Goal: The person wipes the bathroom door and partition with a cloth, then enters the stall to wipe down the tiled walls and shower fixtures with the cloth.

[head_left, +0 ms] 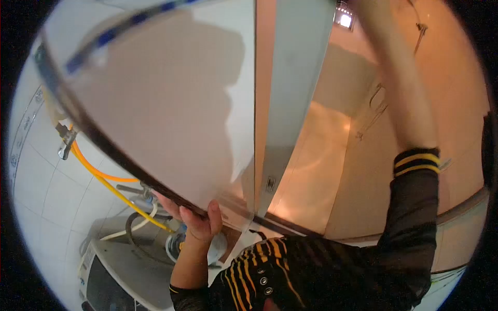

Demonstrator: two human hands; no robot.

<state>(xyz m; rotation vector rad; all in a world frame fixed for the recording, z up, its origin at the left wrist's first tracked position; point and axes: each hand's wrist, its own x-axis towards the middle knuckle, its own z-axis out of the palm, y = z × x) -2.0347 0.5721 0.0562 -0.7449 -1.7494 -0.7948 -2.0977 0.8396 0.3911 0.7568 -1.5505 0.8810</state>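
My left hand (199,220) grips the dark lower edge of a large pale panel (171,114), with the thumb on its face and the other fingers partly behind the edge. The panel has a blue-patterned strip near its top left and fills the upper left of the view. My right arm reaches up along the right side, and its hand is cut off at the top edge of the frame. Beside the panel stands a grey-white upright frame (293,78) with a small metal fitting (270,184).
Behind the frame is a tiled, warmly lit shower area (321,166) with a wall rail. Yellow and orange hoses (111,189) run from a metal valve (66,140) at the left. A grey-white appliance (122,280) stands at the lower left.
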